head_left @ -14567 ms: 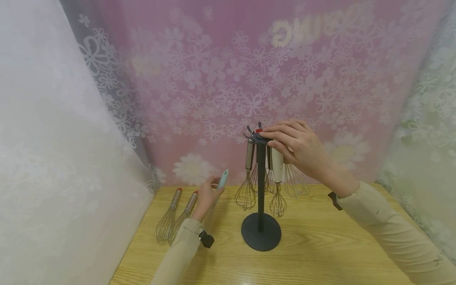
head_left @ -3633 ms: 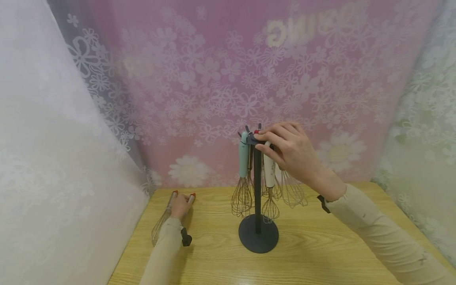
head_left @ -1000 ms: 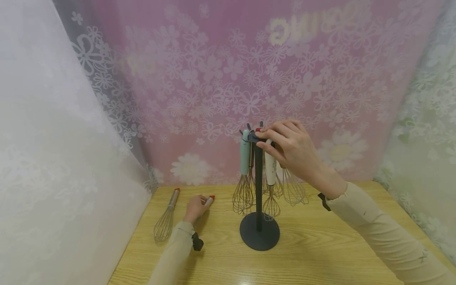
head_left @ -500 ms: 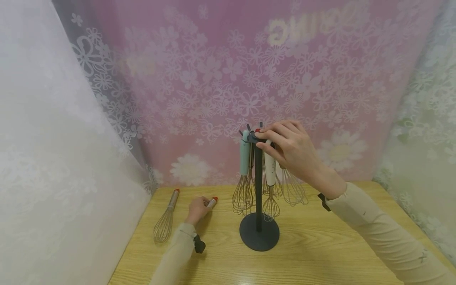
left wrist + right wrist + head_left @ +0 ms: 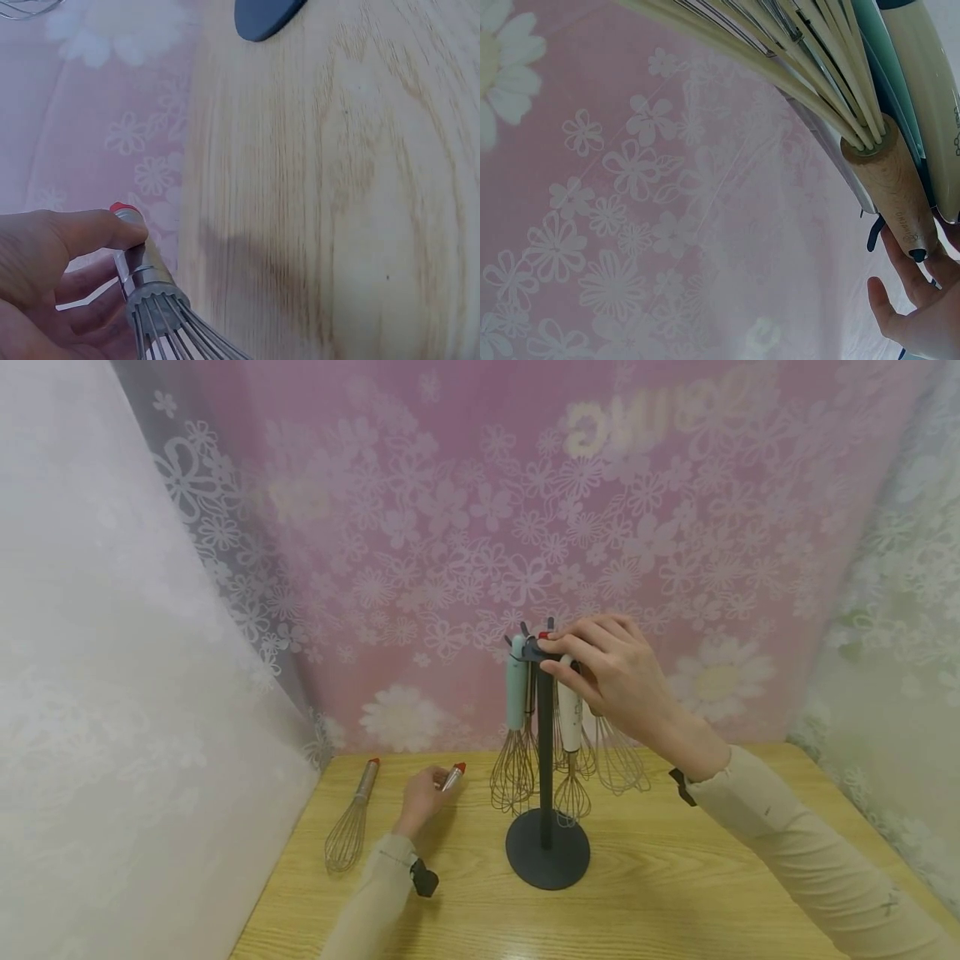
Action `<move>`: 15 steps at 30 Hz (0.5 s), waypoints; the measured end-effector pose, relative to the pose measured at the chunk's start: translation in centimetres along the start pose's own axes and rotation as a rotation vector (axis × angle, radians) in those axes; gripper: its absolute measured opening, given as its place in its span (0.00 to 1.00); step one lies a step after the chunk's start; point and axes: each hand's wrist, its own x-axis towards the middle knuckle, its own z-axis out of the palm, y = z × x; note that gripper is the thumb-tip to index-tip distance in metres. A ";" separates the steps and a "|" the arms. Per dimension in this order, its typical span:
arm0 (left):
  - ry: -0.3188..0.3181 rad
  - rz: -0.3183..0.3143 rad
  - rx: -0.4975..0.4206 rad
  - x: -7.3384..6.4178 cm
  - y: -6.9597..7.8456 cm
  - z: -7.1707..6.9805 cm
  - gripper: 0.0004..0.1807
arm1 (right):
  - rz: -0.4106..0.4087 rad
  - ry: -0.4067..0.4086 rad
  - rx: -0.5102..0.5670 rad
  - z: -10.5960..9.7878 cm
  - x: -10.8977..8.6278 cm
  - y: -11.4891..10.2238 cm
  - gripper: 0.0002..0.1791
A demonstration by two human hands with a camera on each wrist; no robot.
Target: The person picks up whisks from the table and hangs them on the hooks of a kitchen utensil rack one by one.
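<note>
My left hand [image 5: 422, 797] pinches the silver handle of a red-tipped wire whisk [image 5: 139, 262], thumb on one side and fingers on the other. The handle tilts up, and the wires are mostly behind the hand in the head view. At the black whisk stand [image 5: 545, 777], my right hand [image 5: 626, 672] grips the hook ring at the top. From the stand hang several whisks, among them a mint-handled whisk [image 5: 515, 685] and a white-handled whisk [image 5: 571, 714]. A wooden-handled whisk [image 5: 892, 191] hangs beside the right fingers in the right wrist view.
Another red-tipped metal whisk [image 5: 363, 785] lies on the wooden table [image 5: 660, 893] at the left. A pink flowered cloth [image 5: 420, 610] hangs behind the table's back edge, with pale cloths at both sides.
The mint whisk, earlier in my left hand, now hangs on the stand. The left hand has since taken one red-tipped whisk and drawn it rightward, lifting its tip slightly. My right hand stays put.
</note>
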 end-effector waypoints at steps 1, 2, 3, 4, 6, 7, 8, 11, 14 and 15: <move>0.007 -0.002 -0.012 -0.1 0.1 0.0 0.15 | 0.000 0.001 0.000 0.0 0.0 0.0 0.28; 0.011 -0.008 -0.024 -0.1 0.3 -0.1 0.15 | 0.000 0.002 0.000 0.0 0.0 0.0 0.28; 0.014 -0.010 -0.038 -0.2 0.4 -0.1 0.15 | 0.000 0.003 0.000 0.0 0.0 0.0 0.28; 0.021 -0.006 -0.047 -0.2 0.5 -0.2 0.16 | 0.002 0.003 0.002 0.0 0.0 0.0 0.28; 0.034 0.005 -0.070 -0.3 0.7 -0.2 0.16 | 0.003 0.006 0.002 0.0 0.0 -0.1 0.28; 0.041 0.014 -0.080 -0.4 0.8 -0.2 0.16 | 0.004 0.008 0.003 0.0 0.0 -0.1 0.28; 0.050 0.020 -0.089 -0.4 0.9 -0.2 0.16 | 0.004 0.007 0.003 0.0 0.0 -0.1 0.28; 0.068 0.036 -0.106 -0.6 1.1 -0.3 0.17 | 0.001 0.009 0.001 0.0 0.1 -0.1 0.28; 0.091 0.052 -0.114 -0.8 1.2 -0.3 0.17 | -0.001 0.008 0.003 0.0 0.1 -0.1 0.28; 0.098 0.062 -0.115 -0.8 1.2 -0.3 0.17 | -0.001 0.008 0.005 0.0 0.1 -0.1 0.27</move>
